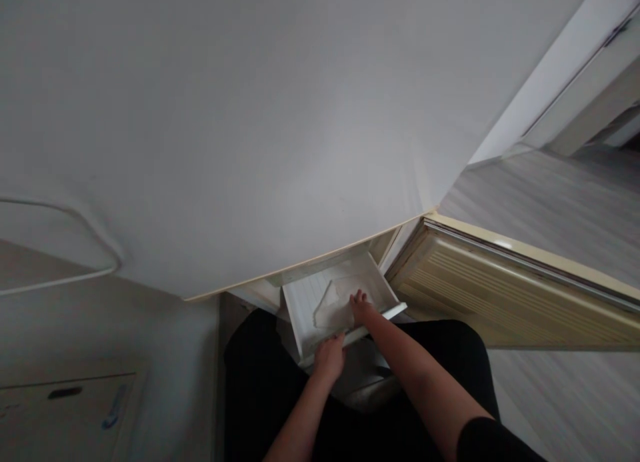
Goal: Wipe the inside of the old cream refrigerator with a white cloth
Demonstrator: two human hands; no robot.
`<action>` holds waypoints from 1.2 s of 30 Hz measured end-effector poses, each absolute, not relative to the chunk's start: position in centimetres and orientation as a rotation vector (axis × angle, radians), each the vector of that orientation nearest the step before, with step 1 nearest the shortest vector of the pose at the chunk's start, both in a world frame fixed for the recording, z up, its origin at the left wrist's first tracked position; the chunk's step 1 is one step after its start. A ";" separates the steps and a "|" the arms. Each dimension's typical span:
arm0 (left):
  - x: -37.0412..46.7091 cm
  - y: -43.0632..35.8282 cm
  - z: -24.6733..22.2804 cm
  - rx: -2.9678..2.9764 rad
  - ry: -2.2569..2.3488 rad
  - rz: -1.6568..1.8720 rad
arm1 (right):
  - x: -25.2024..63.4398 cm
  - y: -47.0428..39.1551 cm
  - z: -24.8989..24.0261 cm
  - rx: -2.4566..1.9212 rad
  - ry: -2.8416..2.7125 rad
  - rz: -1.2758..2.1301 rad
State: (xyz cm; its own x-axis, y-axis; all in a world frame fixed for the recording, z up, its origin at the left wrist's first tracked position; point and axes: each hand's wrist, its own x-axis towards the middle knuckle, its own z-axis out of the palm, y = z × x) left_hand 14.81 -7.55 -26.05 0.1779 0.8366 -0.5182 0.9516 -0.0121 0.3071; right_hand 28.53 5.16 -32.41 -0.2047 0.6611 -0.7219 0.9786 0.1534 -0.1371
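Note:
A white drawer (306, 309) is pulled out from under a large pale panel, between my knees. Inside it lies a whitish, translucent flat piece (327, 309) with an angled edge. My left hand (330, 357) grips the front edge of the drawer, its fingers bent over the rim. My right hand (361, 307) reaches into the drawer, fingers apart, over the right part of the translucent piece. Whether those fingertips touch the piece is too dim to tell.
An open door (500, 282) with a ribbed yellowish inner side stands to the right of the drawer. A white cable (95, 239) loops at the left. Below it is a pale cabinet (65, 415). Grey wood-look floor (560, 202) shows at the right.

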 end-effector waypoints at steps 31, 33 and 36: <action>14.7 -8.3 -24.8 1.884 1.648 -0.231 | 27.9 4.6 -31.6 1.699 1.912 -0.781; 14.8 -8.5 -25.0 1.881 1.661 -0.240 | 27.1 5.0 -31.8 1.764 1.964 -0.718; 15.1 -8.7 -25.7 1.869 1.696 -0.250 | 25.6 5.8 -32.6 1.819 2.002 -0.691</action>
